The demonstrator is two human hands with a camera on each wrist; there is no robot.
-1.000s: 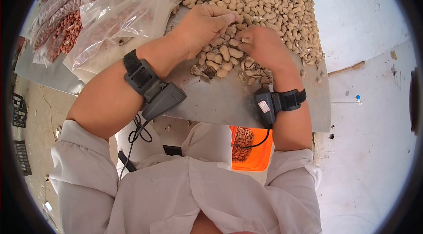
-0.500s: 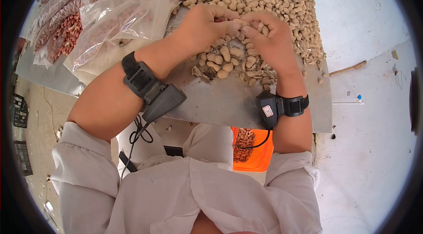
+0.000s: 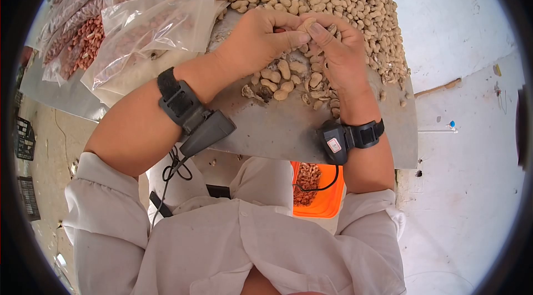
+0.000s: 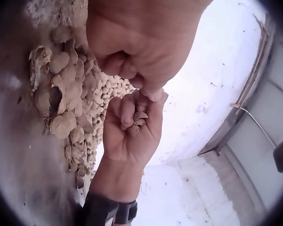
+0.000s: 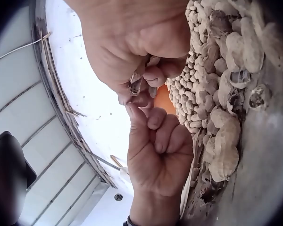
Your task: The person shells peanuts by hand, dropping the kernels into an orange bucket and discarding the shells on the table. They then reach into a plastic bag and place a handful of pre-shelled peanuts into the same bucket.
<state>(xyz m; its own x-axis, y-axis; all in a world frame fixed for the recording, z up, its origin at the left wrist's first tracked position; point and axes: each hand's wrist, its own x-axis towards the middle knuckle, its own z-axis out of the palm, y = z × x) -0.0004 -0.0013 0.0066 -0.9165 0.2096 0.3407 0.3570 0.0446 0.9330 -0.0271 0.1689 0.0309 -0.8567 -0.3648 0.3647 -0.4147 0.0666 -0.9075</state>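
Observation:
Over the peanut heap [image 3: 350, 0], both hands meet fingertip to fingertip at a peanut [image 3: 309, 23]. My right hand [image 3: 345, 53] pinches it between thumb and fingers, and broken shell pieces [image 4: 139, 117] lie in its curled fingers. From the other side my left hand [image 3: 261, 36] pinches at the same spot with thumb and forefinger. Its other fingers [image 5: 167, 134] are curled into the palm in the right wrist view. The peanut itself is mostly hidden by the fingertips. Loose peanuts [image 3: 283, 75] and empty shells lie below the hands on the metal tabletop [image 3: 266, 128].
Clear plastic bags [image 3: 158, 23] of red kernels lie at the left of the table. An orange basin [image 3: 327, 200] with reddish bits stands under the front edge, beside the person's knees. A white wall or panel [image 3: 461, 195] runs along the right.
My right hand has risen from the loose peanuts to meet my left hand's fingertips. Its thumb has since shifted onto the peanut. The left hand has moved only slightly.

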